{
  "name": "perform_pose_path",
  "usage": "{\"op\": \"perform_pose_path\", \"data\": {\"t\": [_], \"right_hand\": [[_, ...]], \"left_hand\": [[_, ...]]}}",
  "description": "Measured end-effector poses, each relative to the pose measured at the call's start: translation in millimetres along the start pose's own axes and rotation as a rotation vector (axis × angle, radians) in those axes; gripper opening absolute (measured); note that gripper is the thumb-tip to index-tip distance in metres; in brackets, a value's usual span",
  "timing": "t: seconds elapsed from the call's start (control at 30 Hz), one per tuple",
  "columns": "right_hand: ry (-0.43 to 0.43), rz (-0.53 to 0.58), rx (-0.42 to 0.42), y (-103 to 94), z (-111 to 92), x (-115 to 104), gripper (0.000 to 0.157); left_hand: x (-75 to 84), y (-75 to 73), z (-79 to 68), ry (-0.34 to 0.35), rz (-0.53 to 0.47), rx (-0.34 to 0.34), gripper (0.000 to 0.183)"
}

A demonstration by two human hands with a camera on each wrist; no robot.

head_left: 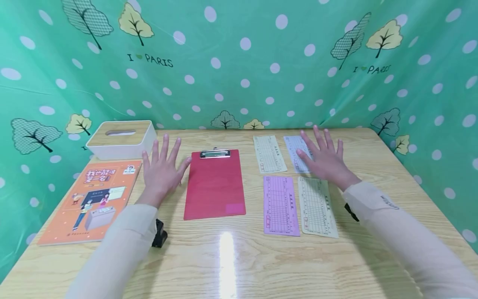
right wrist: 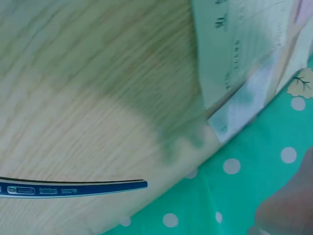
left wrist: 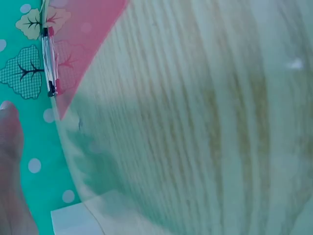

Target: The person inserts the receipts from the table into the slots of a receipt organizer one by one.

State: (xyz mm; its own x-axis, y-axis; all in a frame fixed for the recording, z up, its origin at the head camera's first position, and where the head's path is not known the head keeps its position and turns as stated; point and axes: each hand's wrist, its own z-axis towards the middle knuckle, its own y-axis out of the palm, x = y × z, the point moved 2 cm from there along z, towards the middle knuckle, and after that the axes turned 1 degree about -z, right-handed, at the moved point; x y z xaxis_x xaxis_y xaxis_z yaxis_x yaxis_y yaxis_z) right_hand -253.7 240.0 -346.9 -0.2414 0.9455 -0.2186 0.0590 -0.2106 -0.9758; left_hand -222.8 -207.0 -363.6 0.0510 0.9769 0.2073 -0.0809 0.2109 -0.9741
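Observation:
My left hand hovers with fingers spread between the orange book and the red clipboard, holding nothing. Its thumb overlaps the clipboard's left edge in the head view. My right hand, fingers also spread, is over the printed paper slips and holds nothing. Part of the blue slip is hidden behind it. Nearby lie a pale green slip, a purple slip and another pale green slip. The clipboard's metal clip points to the back.
A white tissue box with a wooden lid stands at the back left behind the book. A narrow dark blue strip with small print shows in the right wrist view. Green dotted cloth hangs behind the wooden table.

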Motion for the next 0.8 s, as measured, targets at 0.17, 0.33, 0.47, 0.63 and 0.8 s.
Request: {"op": "perform_pose_path", "data": {"t": [0.17,0.33,0.47,0.63,0.8], "right_hand": [[-0.021,0.041,0.020,-3.3,-3.5,-6.5,0.072],[-0.057,0.078,0.084,-6.4,-5.0,-15.0,0.071],[-0.082,0.106,0.148,-9.5,-5.8,-22.7,0.071],[-0.118,0.179,0.230,-11.4,-8.8,-36.1,0.066],[-0.111,0.241,0.254,-8.9,-11.3,-44.9,0.063]], "left_hand": [[5.9,-4.6,3.8,0.030,-0.009,0.041,0.075],[11.5,-6.9,7.2,0.047,-0.011,0.058,0.074],[16.7,-6.6,10.2,0.061,-0.020,0.080,0.075],[22.6,-6.6,13.4,0.080,-0.037,0.115,0.076],[27.6,-5.1,15.3,0.092,-0.042,0.139,0.076]]}}
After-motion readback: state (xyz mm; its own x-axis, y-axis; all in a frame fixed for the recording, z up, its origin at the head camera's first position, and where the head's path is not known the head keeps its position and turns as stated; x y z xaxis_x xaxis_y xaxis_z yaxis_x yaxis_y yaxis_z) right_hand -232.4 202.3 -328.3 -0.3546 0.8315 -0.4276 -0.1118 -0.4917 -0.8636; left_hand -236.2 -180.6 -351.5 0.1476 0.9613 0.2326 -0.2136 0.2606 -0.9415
